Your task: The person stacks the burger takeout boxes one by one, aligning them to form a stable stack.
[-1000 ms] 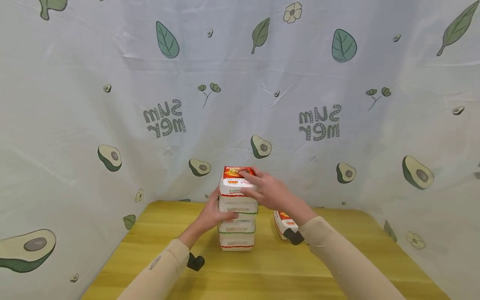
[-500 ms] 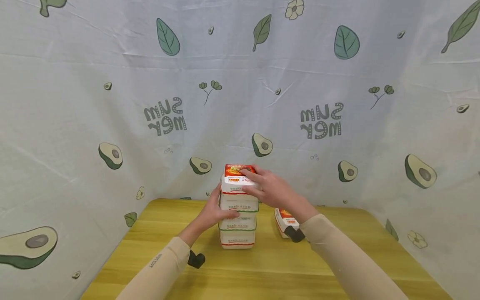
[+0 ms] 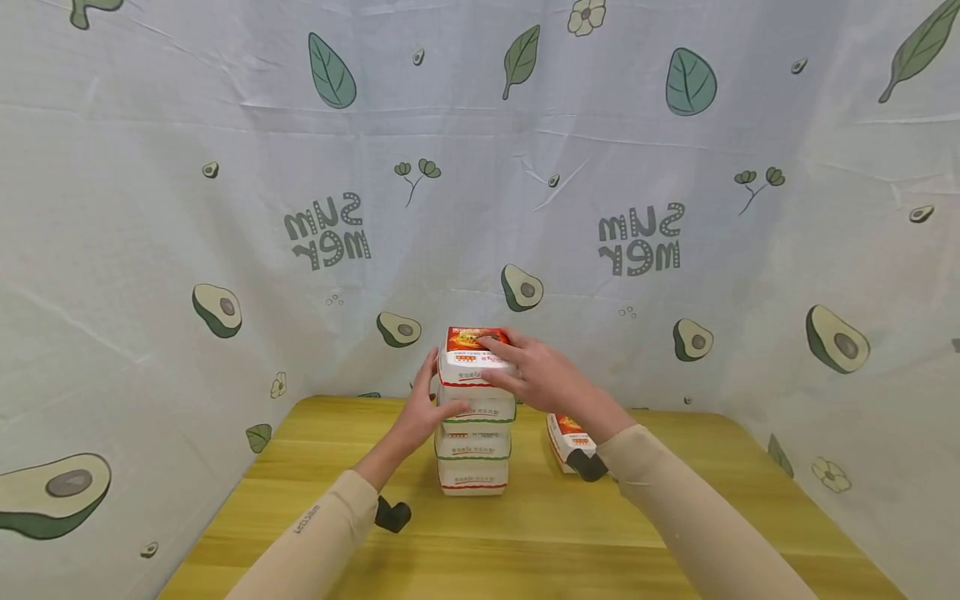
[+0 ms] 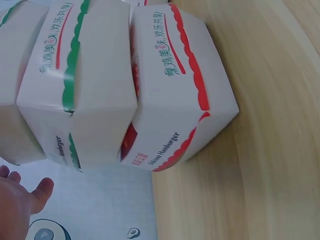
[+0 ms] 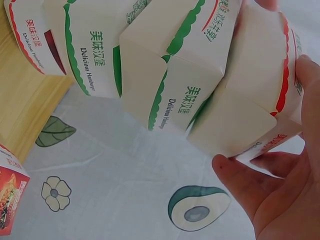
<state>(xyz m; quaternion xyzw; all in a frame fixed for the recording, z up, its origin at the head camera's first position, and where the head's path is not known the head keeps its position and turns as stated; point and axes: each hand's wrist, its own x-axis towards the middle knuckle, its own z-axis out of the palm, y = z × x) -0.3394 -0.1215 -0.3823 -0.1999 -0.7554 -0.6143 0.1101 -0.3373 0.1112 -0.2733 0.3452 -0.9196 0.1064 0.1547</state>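
Several white hamburger boxes stand in one upright stack, slightly out of line, with red or green scalloped trim. The top hamburger box [image 3: 474, 367] has a red printed lid. My right hand [image 3: 551, 379] grips this box from the right, fingers over its lid and side; the right wrist view shows the thumb at its edge. My left hand [image 3: 412, 421] is at the stack's left side, thumb in front of the second box [image 3: 487, 411] from the top. In the left wrist view, that hand's thumb and visible fingers [image 4: 42, 192] lie apart from the boxes.
Another hamburger box [image 3: 566, 442] lies on the yellowish wooden table [image 3: 480, 550], right of the stack and partly behind my right forearm. A white curtain [image 3: 450, 108] with leaf and avocado prints hangs behind. Black wrist-camera mounts [image 3: 392, 515] stick out beneath the wrists.
My left hand has moved up and slightly left along the stack, its thumb rising across the second box from the top. The right hand and the stack have stayed in place.
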